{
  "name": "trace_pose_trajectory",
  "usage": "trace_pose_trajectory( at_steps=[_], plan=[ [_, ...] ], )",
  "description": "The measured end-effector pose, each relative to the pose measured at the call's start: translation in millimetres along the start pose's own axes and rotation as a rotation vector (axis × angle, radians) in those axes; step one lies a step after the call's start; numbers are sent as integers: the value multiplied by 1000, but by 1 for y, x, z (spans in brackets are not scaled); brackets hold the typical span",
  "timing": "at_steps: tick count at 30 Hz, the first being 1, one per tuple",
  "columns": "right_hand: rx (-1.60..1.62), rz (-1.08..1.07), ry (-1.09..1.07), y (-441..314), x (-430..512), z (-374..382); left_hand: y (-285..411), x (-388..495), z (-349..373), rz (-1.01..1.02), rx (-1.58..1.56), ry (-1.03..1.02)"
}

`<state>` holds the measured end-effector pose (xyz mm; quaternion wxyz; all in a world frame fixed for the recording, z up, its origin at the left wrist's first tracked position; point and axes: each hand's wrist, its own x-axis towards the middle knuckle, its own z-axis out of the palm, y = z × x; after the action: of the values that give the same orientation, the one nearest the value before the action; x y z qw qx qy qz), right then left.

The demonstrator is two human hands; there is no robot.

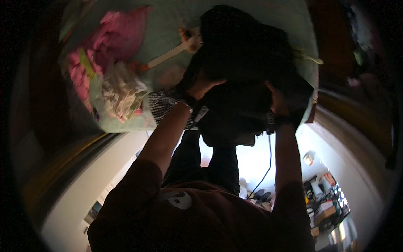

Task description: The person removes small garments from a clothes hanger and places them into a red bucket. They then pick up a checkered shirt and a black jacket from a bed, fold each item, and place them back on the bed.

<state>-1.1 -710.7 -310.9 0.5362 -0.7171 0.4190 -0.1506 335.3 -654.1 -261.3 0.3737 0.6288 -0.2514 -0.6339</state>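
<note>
A large piece of black fabric, its kind hard to tell in the dark, lies spread in front of me on a pale green bed-like surface. Its lower part hangs over the near edge. My left hand is at its left side, thumb pointing inward over the cloth. At the right side my right hand grips the cloth, its fingers mostly hidden in shadow. Beside my left forearm lies a black-and-white patterned cloth. Each wrist wears a dark band with a small device; a cable hangs from the right one.
Pink fabric and a crumpled beige cloth lie at the left. A white stick-like item with orange ends lies beyond my left hand. Shoes and a cluttered pile of boxes are on the floor behind, at the lower right.
</note>
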Motion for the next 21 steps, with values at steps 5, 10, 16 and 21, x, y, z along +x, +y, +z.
trace_pose_trajectory(
  at_steps=[5, 10, 16, 21],
  plan=[
    [790, 726, 262, 17, 12, -1, 11, -6, -4, -89, -5, -191],
    [1041, 504, 185, -38, -21, -6, 46, -40, 2, -45, 18, -217],
    [951, 688, 254, -141, -92, 3, 35, -140, -29, 233, 60, -194],
    [925, 788, -61, -209, -121, 92, -9, -272, -106, 36, 75, -71]
  ],
)
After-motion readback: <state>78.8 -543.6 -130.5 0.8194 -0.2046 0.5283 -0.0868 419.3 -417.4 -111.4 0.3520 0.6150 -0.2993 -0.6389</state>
